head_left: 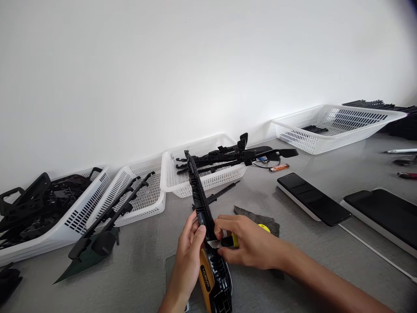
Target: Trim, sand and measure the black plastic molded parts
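My left hand [187, 256] grips a long black plastic part [199, 193] that rises from near my body toward the baskets; a yellow-brown label strip [206, 280] runs along its lower end. My right hand [247, 243] holds a yellow utility knife [235, 240] with its blade pressed against the side of the black part, just beside my left fingers. A grey cloth [259, 217] lies on the table behind my right hand.
White mesh baskets stand along the wall: one with black parts at far left [83, 208], one [146, 202] with long strips hanging out, one [208, 178] in the middle, one at far right [329, 126]. Two black flat devices [312, 198] [384, 213], an orange lighter [279, 167].
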`<state>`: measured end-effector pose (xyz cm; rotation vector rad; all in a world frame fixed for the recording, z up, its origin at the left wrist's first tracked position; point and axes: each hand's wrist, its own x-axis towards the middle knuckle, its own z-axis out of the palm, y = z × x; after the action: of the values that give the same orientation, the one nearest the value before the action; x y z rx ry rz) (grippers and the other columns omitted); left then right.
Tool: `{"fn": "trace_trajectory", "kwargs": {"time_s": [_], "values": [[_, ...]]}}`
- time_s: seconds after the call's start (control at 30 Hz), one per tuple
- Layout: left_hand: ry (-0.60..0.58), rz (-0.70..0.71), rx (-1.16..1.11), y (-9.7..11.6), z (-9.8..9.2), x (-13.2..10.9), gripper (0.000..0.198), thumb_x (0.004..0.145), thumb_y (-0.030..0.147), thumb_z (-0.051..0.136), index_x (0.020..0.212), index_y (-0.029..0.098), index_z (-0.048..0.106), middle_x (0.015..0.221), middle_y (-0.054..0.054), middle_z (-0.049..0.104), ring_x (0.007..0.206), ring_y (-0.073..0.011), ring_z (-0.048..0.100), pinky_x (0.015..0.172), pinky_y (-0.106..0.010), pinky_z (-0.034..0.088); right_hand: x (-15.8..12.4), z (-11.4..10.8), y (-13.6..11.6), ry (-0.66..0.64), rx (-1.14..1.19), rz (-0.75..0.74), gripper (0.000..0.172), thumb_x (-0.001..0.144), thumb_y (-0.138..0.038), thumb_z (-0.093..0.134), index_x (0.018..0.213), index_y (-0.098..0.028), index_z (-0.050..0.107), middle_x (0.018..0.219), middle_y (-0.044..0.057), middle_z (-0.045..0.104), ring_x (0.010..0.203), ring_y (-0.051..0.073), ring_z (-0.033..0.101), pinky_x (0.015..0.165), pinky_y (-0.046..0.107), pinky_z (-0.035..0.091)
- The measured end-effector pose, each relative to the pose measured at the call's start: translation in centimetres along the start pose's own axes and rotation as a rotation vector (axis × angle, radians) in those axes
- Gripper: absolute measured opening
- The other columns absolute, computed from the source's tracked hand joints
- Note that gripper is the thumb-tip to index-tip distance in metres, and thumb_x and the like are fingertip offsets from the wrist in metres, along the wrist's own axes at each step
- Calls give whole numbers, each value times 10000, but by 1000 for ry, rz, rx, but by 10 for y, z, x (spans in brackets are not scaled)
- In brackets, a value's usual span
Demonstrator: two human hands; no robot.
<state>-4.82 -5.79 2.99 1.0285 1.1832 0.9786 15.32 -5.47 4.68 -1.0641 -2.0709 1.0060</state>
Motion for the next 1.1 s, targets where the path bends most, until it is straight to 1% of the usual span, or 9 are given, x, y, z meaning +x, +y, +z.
{"fn": "trace_trajectory", "kwargs": {"time_s": [0.1, 0.2, 0.3, 0.43, 0.53, 0.63, 0.7, 0.9, 1.1], "values": [[6, -9, 13, -1, -2, 1, 875, 914, 696, 723, 1634, 266, 476, 1639, -134, 593, 1546, -356, 518, 1254, -462, 460, -1, -2, 1, 8, -10, 3, 229, 822, -85, 796, 897, -204, 615, 927, -38, 607, 801, 124, 536, 756, 258, 395], [20, -30, 32, 0, -3, 0, 919, 897, 718, 728, 1651, 271, 453, 1669, -130, 559, 1568, -357, 487, 1254, -455, 463, -3, -4, 2, 23, 19, 4, 173, 855, -131, 825, 901, -201, 674, 1054, -6, 635, 884, 139, 594, 804, 262, 448], [7, -45, 52, 2, -3, -1, 906, 894, 728, 726, 1645, 291, 471, 1696, -113, 530, 1594, -354, 450, 1267, -446, 450, -4, -7, 3, 17, 47, -12, 108, 897, -190, 839, 938, -209, 741, 1137, 17, 649, 959, 160, 638, 850, 277, 484], [-6, -82, 70, 4, -3, -4, 849, 895, 715, 734, 1620, 332, 517, 1742, -69, 467, 1629, -346, 391, 1267, -447, 457, -4, -9, 3, 0, 78, -45, 91, 949, -286, 830, 1034, -255, 822, 1125, 21, 647, 955, 160, 659, 860, 281, 515], [2, -86, 83, 4, -4, -5, 753, 905, 684, 741, 1561, 343, 597, 1723, -56, 496, 1630, -352, 387, 1260, -460, 467, -4, -9, 4, 8, 77, -54, 100, 952, -329, 836, 1030, -268, 846, 1103, 22, 641, 941, 159, 655, 875, 288, 527], [-16, -40, 67, 4, -2, -5, 673, 904, 668, 750, 1483, 333, 678, 1692, -62, 538, 1618, -360, 408, 1265, -473, 461, -4, -7, 5, 27, 91, -55, 91, 948, -322, 841, 1018, -263, 848, 1095, 23, 637, 951, 159, 651, 887, 288, 530], [-38, -11, 54, 4, -1, -5, 686, 889, 685, 759, 1463, 315, 696, 1679, -76, 552, 1611, -362, 420, 1272, -480, 450, -3, -6, 5, 37, 106, -58, 78, 948, -297, 841, 1015, -258, 845, 1088, 19, 631, 960, 156, 644, 895, 283, 524], [-44, -4, 82, 4, 0, -3, 785, 867, 721, 766, 1504, 275, 662, 1678, -127, 547, 1602, -359, 437, 1305, -502, 394, -3, -8, 4, 8, 129, -52, 38, 961, -253, 823, 990, -255, 847, 1109, 13, 620, 965, 144, 637, 858, 267, 497], [-48, 4, 109, 3, 0, -1, 805, 891, 730, 731, 1536, 259, 630, 1641, -137, 591, 1566, -361, 492, 1294, -497, 407, -4, -14, 2, -67, 164, -59, 52, 902, -228, 876, 949, -243, 857, 1105, 15, 660, 977, 152, 640, 883, 270, 496]]}}
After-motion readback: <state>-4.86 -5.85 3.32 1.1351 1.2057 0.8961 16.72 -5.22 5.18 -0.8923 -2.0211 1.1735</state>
